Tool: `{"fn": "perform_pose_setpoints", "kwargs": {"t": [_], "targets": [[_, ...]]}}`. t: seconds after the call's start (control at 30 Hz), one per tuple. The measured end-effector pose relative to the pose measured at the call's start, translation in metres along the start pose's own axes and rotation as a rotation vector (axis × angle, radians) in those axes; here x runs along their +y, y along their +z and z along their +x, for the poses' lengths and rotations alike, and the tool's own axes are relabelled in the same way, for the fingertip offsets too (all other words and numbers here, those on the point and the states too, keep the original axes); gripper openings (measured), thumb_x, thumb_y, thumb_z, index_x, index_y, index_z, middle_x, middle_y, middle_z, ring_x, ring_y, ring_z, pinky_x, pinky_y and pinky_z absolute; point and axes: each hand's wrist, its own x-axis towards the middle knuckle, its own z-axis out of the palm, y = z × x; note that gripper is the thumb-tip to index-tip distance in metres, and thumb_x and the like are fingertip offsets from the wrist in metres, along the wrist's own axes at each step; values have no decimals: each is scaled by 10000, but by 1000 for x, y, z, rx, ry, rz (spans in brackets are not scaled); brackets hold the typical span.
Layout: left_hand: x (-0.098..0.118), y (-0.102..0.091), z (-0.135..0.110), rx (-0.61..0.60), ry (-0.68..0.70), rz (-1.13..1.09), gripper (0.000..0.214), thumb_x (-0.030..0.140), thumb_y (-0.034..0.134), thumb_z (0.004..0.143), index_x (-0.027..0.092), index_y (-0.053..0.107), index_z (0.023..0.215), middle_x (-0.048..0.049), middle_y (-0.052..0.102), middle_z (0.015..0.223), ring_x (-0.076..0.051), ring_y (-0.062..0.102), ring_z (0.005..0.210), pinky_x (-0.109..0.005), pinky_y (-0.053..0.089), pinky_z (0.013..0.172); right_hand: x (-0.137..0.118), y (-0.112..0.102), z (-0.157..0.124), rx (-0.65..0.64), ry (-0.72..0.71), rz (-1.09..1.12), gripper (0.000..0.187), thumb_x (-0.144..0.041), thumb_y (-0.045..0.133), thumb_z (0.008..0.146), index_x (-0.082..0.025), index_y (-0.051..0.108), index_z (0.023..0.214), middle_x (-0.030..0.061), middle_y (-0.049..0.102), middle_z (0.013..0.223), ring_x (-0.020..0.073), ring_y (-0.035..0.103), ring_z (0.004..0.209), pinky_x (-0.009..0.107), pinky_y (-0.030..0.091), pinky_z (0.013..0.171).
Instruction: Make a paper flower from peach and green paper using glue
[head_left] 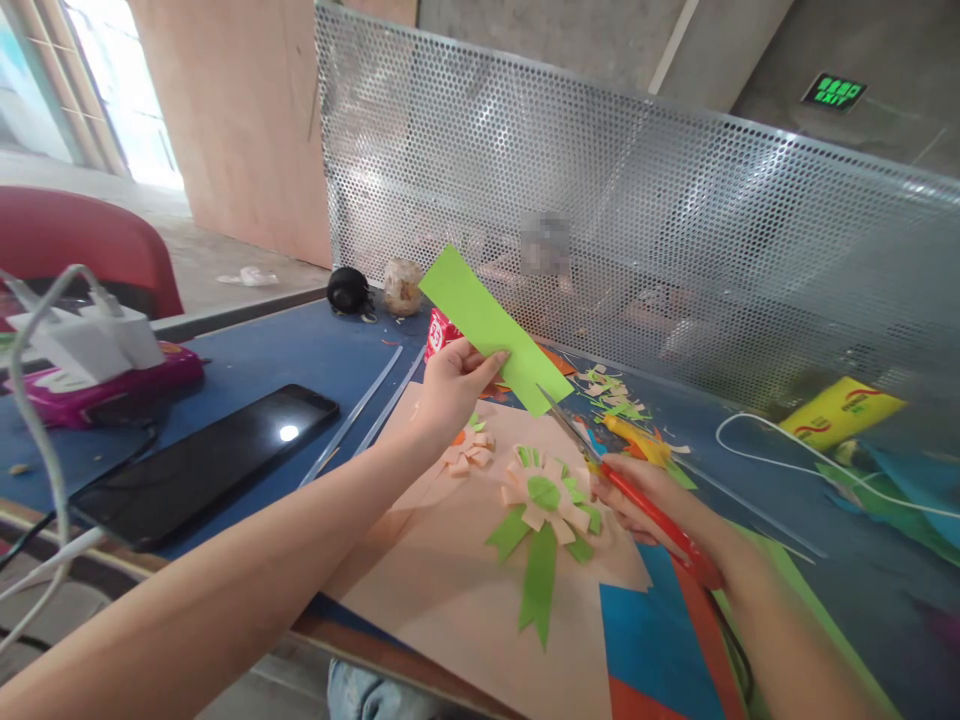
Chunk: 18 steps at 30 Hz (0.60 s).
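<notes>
My left hand [461,375] pinches a light green paper strip [491,325], held up at a slant above the table. In my right hand [637,490] are red-handled scissors [660,520], their blades meeting the strip's lower end. Below the hands lies a large peach paper sheet [442,570]. On it rests a paper flower [544,492] with peach petals, a green round centre and green ribbon-like tails. Another peach paper flower [469,455] sits partly hidden behind my left wrist.
A phone [206,460] and a purple power strip [112,380] with white chargers stand at left. Paper scraps [611,390], a yellow glue gun [637,440] and a yellow packet [844,412] lie right. Blue paper [660,635] is near the front edge. A perforated metal screen [600,200] borders the back.
</notes>
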Motion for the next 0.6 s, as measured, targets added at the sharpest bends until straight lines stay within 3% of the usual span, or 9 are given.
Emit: {"fn": "perform_pose_setpoints", "kwargs": {"t": [0.6], "targets": [[-1,0,0,18,-11,18,218,279,608,665,143,604,835,-19,612,640,-111,559,530,-232,478,459,0,0,1,-9,32,19,358,-542,475,680,-204,378,613,-100,244,386,52,258,345,205,218,378]]}}
